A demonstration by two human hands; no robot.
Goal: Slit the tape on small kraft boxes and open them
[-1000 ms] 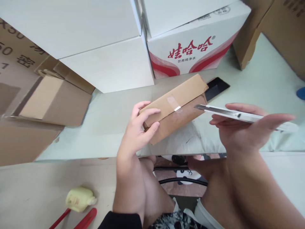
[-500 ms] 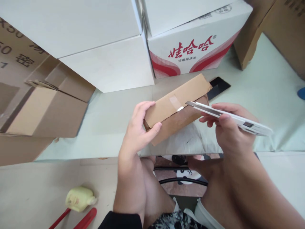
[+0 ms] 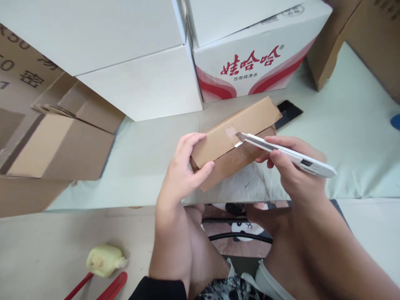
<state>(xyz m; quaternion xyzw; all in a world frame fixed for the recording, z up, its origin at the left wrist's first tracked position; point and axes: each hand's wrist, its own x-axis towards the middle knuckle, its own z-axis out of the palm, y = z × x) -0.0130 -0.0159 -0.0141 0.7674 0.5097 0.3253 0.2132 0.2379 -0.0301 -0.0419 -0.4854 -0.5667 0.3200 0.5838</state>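
At the front of the pale green counter [image 3: 150, 158] the long brown cardboard box [image 3: 253, 118] lay slantwise, long axis running near-left to far-right, the left hand [image 3: 181, 175] clamped around its near-left end and the right hand [image 3: 293, 179] closed on a slim white utility knife [image 3: 293, 156] whose blade tip met the clear tape strip [image 3: 230, 132] at mid-length.

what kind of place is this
Probably a stockroom or packing corner: stacked white cartons, open brown cardboard boxes, and the right hand holding a utility knife to the tape on a small brown box gripped by the left hand.
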